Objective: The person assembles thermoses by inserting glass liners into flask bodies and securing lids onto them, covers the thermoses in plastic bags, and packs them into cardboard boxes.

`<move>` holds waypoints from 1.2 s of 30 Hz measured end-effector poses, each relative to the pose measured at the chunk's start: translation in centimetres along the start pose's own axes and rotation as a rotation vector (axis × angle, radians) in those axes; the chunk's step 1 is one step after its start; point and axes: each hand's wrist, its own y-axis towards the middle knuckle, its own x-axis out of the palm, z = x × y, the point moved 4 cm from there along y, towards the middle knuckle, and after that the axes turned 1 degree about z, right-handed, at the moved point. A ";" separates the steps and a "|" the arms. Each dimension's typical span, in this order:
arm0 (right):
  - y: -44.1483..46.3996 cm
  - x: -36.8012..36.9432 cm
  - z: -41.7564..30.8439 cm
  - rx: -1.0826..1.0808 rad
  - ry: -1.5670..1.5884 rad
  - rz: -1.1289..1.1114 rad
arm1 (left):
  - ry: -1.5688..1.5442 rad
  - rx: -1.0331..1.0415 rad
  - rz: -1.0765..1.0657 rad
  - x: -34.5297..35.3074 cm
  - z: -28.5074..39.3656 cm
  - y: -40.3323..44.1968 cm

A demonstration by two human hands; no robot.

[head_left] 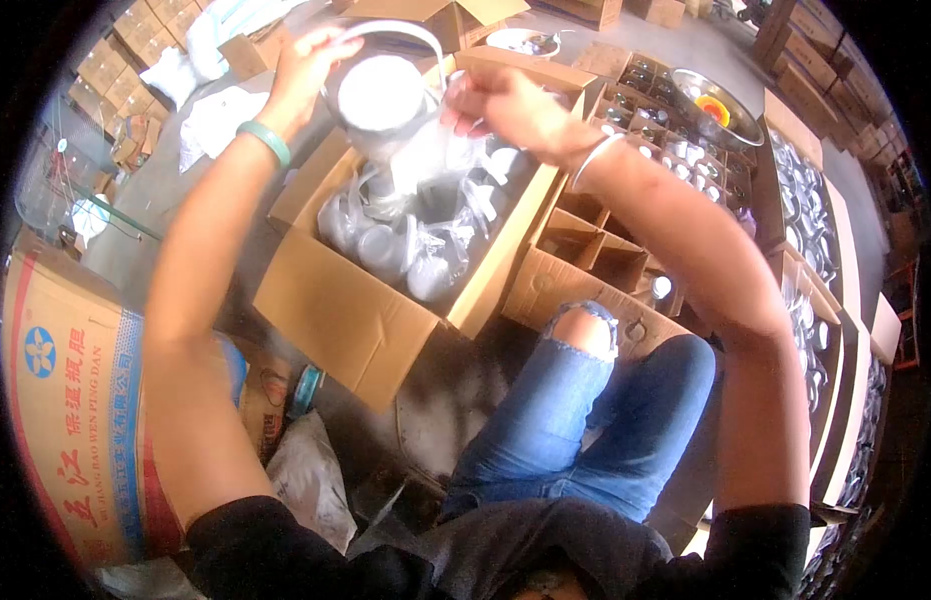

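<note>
My left hand is raised at the upper left, its fingers closed on the white curved handle of a round white part. To the right of that part, my right hand has its fingers bent together at clear plastic wrapping; motion blurs what they grip. Both hands are over an open cardboard box. Inside it lie several white plastic parts in clear bags.
A divided carton with bottles stands right of the open box. Beyond it is a metal bowl with an orange and yellow item. Cartons of dark handled parts line the right. A large printed carton stands at the left.
</note>
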 end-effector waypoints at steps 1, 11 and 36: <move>-0.1 0.3 0.8 0.048 -0.016 -0.035 | 0.000 0.002 -0.002 0.1 -0.5 -0.6; 0.2 0.2 6.0 0.059 0.110 0.061 | -0.142 -0.307 0.016 2.9 -8.2 -1.7; -33.6 -15.2 30.6 0.345 -0.728 1.086 | 0.349 0.324 -0.809 47.5 -1.2 -23.3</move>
